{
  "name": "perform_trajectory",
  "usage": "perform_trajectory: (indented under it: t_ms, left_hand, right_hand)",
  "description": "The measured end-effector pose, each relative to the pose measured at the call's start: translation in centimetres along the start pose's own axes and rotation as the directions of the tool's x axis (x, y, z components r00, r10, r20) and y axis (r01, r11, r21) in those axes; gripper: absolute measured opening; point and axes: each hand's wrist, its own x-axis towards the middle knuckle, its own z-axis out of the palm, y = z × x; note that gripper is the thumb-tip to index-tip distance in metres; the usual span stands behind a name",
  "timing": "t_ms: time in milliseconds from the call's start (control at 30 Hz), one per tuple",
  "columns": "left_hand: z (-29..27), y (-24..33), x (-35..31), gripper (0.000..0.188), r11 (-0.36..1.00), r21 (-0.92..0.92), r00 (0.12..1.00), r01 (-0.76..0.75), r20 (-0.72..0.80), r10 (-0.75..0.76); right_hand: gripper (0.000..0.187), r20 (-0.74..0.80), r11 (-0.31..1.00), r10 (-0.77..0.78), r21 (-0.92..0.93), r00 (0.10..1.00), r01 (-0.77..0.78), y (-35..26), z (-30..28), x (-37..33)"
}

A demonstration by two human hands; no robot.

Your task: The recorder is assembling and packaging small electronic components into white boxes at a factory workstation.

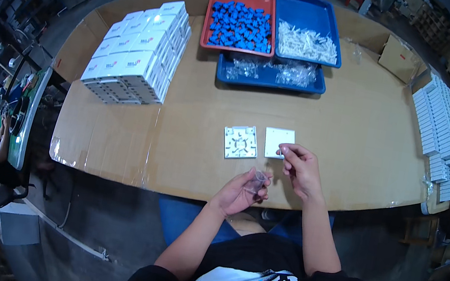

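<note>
My left hand (pixel 239 193) is closed around a small, crumpled clear plastic bag (pixel 256 182) just above the table's near edge. Held to the right and a little farther away, my right hand (pixel 300 169) has thumb and fingertips pinched together. Whatever they hold, if anything, is too small to make out. Those fingertips overlap the lower right corner of a flat white square cover (pixel 277 139). Beside it on the left lies an open white square box base (pixel 240 142), its moulded inner parts facing up.
Stacked white boxes (pixel 132 55) stand at the left. At the back are a red tray (pixel 210 14) of blue parts, a blue tray (pixel 310 10) of white pieces, and a lower blue tray (pixel 269 83) with clear bags. White pieces (pixel 438 130) line the right edge.
</note>
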Motion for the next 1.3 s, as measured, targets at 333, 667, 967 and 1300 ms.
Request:
perform_trajectory:
  t_ms: [333,667,967,1300]
  left_hand:
    - [1.4,-0.3,-0.4,0.051,0.99,0.141,1.0,-0.012,-0.023,0.016]
    - [1.4,-0.6,-0.5,0.046,0.968,0.252,0.998,0.012,-0.067,0.005]
    - [1.3,-0.5,-0.6,0.046,0.968,0.249,1.0,0.005,-0.005,-0.004]
    - [0.4,-0.7,-0.3,0.045,0.975,0.222,1.0,-0.023,0.006,0.023]
  right_hand:
    - [0.014,0.13,0.91,-0.168,-0.36,0.977,0.204,0.6,-1.1,-3.6]
    - [0.012,0.457,0.648,-0.143,-0.627,0.878,0.432,-2.1,-0.6,-3.4]
    - [0.017,0.649,0.676,0.015,-0.567,0.761,0.47,-2.1,-1.0,-2.2]
    - [0.036,0.613,0.694,0.215,-0.644,0.761,0.322,-1.6,1.0,-2.2]
